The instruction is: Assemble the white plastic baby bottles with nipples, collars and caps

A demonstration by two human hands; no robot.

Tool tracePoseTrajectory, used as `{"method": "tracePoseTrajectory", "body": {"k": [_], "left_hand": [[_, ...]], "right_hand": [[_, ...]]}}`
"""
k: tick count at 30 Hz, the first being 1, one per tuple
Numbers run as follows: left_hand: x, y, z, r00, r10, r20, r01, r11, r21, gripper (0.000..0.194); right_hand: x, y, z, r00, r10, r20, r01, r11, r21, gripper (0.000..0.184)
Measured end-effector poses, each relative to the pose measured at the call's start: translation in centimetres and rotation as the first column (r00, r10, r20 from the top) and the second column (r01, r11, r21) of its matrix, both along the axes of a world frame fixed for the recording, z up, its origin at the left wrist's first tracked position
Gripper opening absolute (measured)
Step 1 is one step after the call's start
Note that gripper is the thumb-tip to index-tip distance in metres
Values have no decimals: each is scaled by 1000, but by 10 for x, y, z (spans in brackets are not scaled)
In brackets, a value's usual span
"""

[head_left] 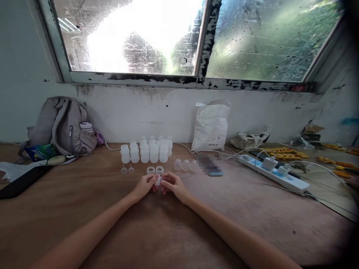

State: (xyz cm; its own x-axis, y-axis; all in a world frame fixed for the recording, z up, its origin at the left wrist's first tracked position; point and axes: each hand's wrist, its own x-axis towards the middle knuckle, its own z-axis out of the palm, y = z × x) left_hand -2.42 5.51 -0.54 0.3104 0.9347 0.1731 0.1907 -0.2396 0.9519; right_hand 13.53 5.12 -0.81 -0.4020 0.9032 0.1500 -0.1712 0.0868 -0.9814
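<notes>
My left hand (147, 184) and my right hand (173, 184) meet over the table, fingers pinched from both sides on a small white bottle ring (157, 181). The fingers cover much of it, and I cannot tell whether a teat sits in it. Just beyond my fingertips lie two more white screw rings (150, 170). Two clear teats (123, 170) stand to the left of them. Behind, several frosted baby bottles (144, 153) are grouped upright, some with tops on. Three clear dome caps (185, 164) are lined up to the right.
A grey backpack (60, 127) leans at the wall on the left, near a black flat case (24, 182). At the right stand a white plastic bag (211, 127) and a power strip (275, 175) with cables. A blurred flat object (215, 173) lies right of the caps.
</notes>
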Motion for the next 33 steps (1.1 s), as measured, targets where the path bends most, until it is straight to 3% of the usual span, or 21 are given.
{"method": "tracePoseTrajectory", "body": {"k": [8,13,18,24,27,33], "left_hand": [[4,-1,0,982,55,-179,-36,993,111,40],[6,0,-2,977,103,-189,-77,987,142,42],[5,1,-4,989,64,-132,-53,995,89,47],[3,3,-4,994,3,112,-2,1000,-13,36],[1,3,-4,977,-24,213,37,998,-55,31],[-3,2,-5,965,-71,251,85,996,-42,49]], "right_hand": [[-8,-1,-7,980,-142,138,109,969,221,24],[-15,0,-13,957,-229,176,170,939,298,18],[-18,0,-8,983,-159,89,141,973,184,22],[-12,-4,3,993,-103,-56,102,995,-14,22],[-11,-4,2,986,-156,-56,156,988,-5,20],[-11,-2,-2,984,-176,-13,176,982,63,16]]}}
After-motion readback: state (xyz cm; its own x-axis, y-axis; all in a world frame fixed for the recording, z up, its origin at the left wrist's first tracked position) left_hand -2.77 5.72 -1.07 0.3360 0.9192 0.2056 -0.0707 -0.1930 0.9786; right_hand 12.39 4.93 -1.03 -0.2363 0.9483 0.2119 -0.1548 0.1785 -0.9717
